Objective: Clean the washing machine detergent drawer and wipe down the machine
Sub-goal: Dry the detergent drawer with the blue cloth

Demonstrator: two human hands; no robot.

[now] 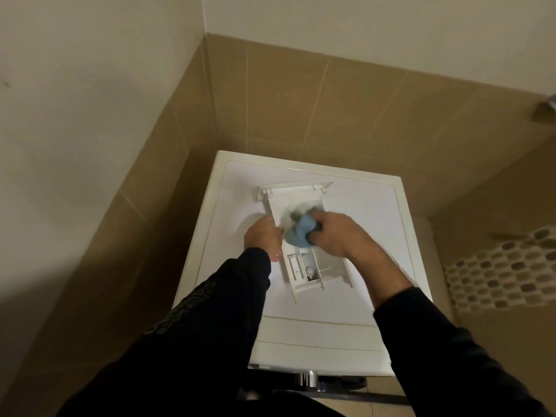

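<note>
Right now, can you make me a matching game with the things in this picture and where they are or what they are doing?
Things:
1. detergent drawer
2. blue cloth
3. left hand
4. washing machine

Places or states:
A. grips the drawer's left edge
B. stands in the tiled corner
C. lies on top of the machine
D. bunched in the right hand, inside the drawer

Pairs: 1-C, 2-D, 3-A, 4-B

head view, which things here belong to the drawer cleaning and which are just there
In use:
detergent drawer, held by left hand
blue cloth, gripped by right hand
washing machine

Just there:
tiled wall
mosaic tile strip
</note>
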